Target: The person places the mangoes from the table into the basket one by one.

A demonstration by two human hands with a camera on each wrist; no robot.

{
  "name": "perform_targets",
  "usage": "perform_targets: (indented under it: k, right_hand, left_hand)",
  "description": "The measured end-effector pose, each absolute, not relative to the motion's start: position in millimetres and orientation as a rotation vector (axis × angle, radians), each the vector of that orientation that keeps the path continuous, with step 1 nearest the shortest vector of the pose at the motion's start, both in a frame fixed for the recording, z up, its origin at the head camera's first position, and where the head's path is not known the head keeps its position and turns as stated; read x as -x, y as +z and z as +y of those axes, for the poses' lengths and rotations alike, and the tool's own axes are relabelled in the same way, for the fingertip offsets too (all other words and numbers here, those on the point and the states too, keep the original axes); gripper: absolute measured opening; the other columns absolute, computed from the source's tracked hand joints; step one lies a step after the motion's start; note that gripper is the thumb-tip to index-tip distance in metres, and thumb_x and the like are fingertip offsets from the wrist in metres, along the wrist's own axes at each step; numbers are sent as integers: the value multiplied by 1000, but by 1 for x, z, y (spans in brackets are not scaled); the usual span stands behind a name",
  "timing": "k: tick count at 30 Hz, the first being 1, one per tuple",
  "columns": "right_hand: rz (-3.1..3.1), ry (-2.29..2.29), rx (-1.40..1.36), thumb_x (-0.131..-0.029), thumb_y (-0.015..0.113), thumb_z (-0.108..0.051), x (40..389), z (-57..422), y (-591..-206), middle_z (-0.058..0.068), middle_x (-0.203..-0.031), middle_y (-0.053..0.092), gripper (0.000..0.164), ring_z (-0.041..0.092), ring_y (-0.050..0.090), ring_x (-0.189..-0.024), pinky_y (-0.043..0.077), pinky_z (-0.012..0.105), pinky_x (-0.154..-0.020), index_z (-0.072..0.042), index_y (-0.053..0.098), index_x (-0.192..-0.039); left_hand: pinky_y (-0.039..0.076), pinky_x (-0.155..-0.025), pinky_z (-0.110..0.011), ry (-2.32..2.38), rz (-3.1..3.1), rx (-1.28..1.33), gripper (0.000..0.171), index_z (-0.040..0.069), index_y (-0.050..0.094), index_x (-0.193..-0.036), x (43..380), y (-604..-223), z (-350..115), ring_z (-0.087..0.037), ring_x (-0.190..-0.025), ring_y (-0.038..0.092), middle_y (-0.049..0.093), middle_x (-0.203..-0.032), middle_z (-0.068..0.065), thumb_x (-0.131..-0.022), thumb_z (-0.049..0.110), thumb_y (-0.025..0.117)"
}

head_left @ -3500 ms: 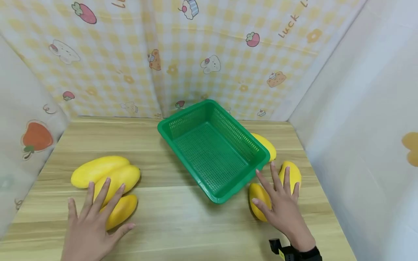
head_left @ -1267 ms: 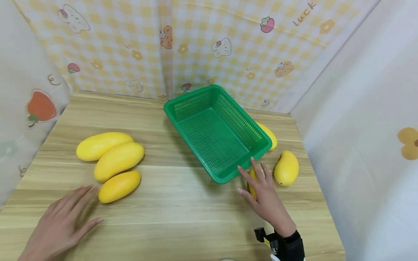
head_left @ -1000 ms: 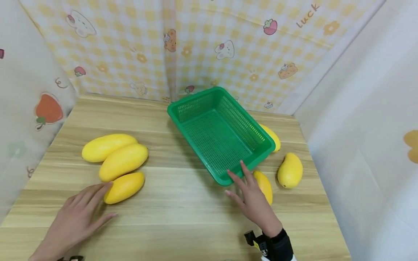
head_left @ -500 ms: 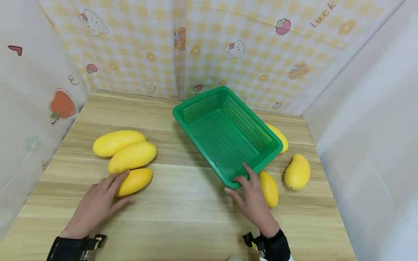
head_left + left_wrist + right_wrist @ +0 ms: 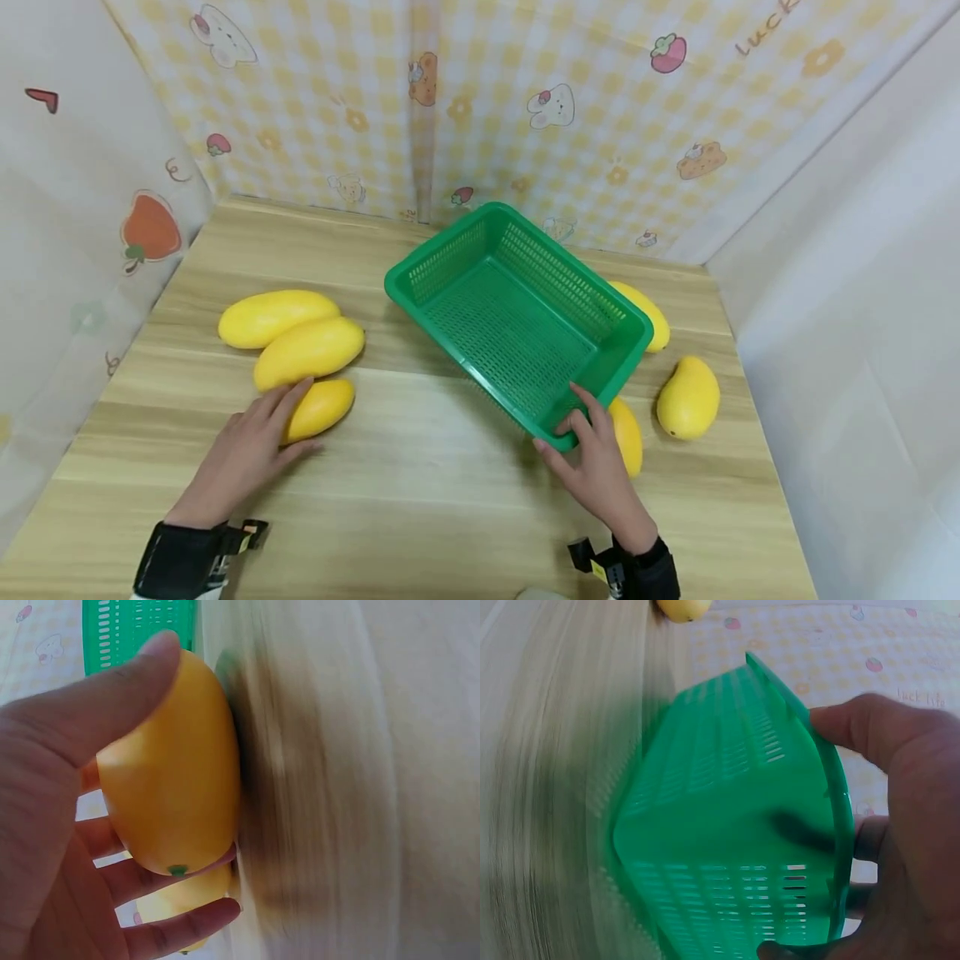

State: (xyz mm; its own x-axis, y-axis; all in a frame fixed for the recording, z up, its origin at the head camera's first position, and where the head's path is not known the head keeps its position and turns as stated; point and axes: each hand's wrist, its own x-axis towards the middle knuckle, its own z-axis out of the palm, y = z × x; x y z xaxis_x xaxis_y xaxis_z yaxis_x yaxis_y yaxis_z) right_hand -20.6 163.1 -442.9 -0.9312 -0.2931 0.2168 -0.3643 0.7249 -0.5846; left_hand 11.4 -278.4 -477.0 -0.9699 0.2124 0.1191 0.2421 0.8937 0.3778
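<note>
My left hand (image 5: 243, 454) grips the nearest mango (image 5: 322, 408) of the left group; in the left wrist view the thumb (image 5: 124, 697) lies along one side of this mango (image 5: 176, 772) and fingers reach round the other. Two larger mangoes (image 5: 311, 352) lie just behind it, side by side. With my right hand (image 5: 603, 475) I hold the near corner of a green plastic basket (image 5: 517, 337), which has nothing inside. Thumb outside and fingers over the rim (image 5: 838, 802) show in the right wrist view. One mango (image 5: 628, 437) lies beside the right hand, partly hidden.
To the right of the basket sits another mango (image 5: 687, 398), and one more mango (image 5: 645, 315) shows partly behind the basket's right side. Behind the wooden table (image 5: 420, 508) hangs a checked yellow cloth (image 5: 480, 108); pale cloth walls stand left and right.
My left hand has moved in from the lower left and closed round the mango. The right hand has taken hold of the basket's corner, and the basket has shifted a little left and nearer.
</note>
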Motion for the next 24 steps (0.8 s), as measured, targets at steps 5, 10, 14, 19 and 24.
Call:
perform_targets:
  k: [5, 10, 14, 19, 24]
  right_hand:
    - [-2792, 1054, -589, -88, 71, -22, 23, 169, -441, 14, -148, 34, 22, 39, 31, -128, 41, 45, -82, -20, 51, -80]
    - [-2751, 1109, -536, -94, 63, -19, 23, 173, -441, 11, -144, 43, 28, 36, 35, -128, 40, 41, -81, -23, 49, -70]
    - [-2731, 1118, -524, -93, 62, -11, 22, 176, -443, 11, -139, 47, 34, 36, 38, -125, 36, 48, -90, -21, 45, -65]
    - [-2744, 1138, -566, -91, 59, -2, 22, 181, -447, 10, -140, 45, 35, 35, 34, -129, 33, 50, -94, -20, 44, -66]
    - [-2745, 1190, -628, -91, 58, 1, 19, 183, -450, 13, -144, 39, 32, 35, 27, -134, 29, 54, -97, -20, 45, -70]
  left_hand:
    - [39, -80, -63, -649, -3002, 302, 85, 6, 31, -149, -6, -473, -278, -43, -110, 47, 47, -128, -25, -81, 35, 76]
    - [41, -77, -61, -685, -3005, 265, 85, 5, 32, -148, -5, -473, -275, -43, -105, 50, 50, -125, -25, -82, 39, 75]
    - [44, -72, -60, -668, -2980, 256, 83, 2, 37, -144, -6, -475, -270, -43, -102, 52, 52, -123, -25, -80, 38, 77]
    - [44, -72, -59, -703, -2961, 222, 78, 0, 40, -141, -4, -474, -266, -43, -103, 52, 51, -122, -25, -80, 30, 78]
    - [43, -73, -59, -789, -3019, 141, 74, -2, 41, -137, -5, -468, -268, -43, -100, 52, 49, -121, -27, -79, 24, 77]
